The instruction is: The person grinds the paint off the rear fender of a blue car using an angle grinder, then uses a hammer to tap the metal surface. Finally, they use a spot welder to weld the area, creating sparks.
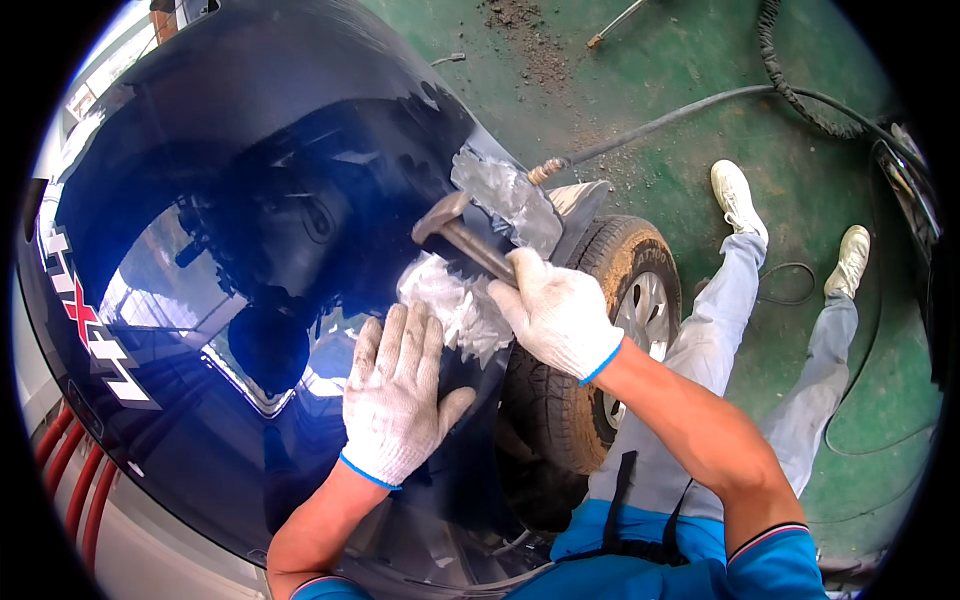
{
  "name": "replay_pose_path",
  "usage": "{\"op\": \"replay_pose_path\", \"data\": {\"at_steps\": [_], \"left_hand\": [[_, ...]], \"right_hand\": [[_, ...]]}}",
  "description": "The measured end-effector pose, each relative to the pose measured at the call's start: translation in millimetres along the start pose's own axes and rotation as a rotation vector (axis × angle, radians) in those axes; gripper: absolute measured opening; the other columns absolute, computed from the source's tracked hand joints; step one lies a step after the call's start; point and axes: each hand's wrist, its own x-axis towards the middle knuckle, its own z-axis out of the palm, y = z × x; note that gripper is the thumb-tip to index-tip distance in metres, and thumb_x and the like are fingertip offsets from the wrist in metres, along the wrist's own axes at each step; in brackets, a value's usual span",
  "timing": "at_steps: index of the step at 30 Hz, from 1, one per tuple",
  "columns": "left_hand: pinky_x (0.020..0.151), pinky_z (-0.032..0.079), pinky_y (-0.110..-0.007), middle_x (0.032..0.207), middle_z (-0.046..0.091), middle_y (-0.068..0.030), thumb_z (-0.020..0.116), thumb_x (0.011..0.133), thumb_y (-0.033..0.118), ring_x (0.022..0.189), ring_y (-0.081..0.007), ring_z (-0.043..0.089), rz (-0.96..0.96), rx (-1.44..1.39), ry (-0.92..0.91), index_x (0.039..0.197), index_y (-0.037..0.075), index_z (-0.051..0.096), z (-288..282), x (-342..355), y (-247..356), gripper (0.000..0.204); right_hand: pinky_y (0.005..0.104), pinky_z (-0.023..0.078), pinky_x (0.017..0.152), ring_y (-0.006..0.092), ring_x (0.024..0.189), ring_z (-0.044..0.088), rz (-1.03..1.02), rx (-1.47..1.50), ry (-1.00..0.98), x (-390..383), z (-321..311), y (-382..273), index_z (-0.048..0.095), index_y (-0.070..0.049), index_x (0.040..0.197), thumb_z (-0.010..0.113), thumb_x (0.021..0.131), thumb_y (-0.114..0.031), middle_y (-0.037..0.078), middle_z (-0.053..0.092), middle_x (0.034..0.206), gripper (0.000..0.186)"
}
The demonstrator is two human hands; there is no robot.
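Observation:
My left hand (398,395), in a white knit glove, lies flat with fingers apart on the glossy dark blue vehicle panel (200,150), just beside a rough bare-metal patch (450,305). My right hand (552,312), also gloved, grips the handle of a metal hammer (462,238). The hammer head is over the panel, above and a little right of my left fingertips. A second scraped silver patch (508,200) runs along the panel's right edge. Red and silver lettering decals sit on the far left of the panel.
A dirt-marked tyre with silver wheel (625,255) sits under the panel. A hose (680,113) and cables cross the green floor (830,380), with scattered grit and a thin tool (615,25). My legs and white shoes are at right. Red tubes (85,475) show lower left.

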Motion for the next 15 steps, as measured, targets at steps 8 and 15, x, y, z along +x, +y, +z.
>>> {"op": "replay_pose_path", "data": {"at_steps": [8,15], "left_hand": [[0.123,0.030,-0.055,0.151,0.054,-0.0251,0.079,0.082,0.046,0.145,-0.0417,0.047,0.006,0.016,-0.004,0.145,-0.006,0.053,-1.9,1.3,4.2,0.085],[0.124,0.030,-0.056,0.150,0.054,-0.0262,0.076,0.085,0.048,0.144,-0.0428,0.047,0.012,0.008,0.005,0.143,-0.006,0.055,0.9,0.4,2.7,0.082]], "right_hand": [[0.0498,0.055,0.059,0.0399,0.065,0.070,-0.014,-0.059,-0.110,-0.7,-3.7,0.8,0.051,-0.003,0.106,0.061,0.102,-0.031,0.019,0.067,0.072,0.029],[0.0532,0.055,0.063,0.0429,0.069,0.070,-0.004,-0.034,-0.109,4.1,-1.1,2.8,0.051,-0.001,0.108,0.058,0.102,-0.032,0.022,0.069,0.077,0.032]]}}
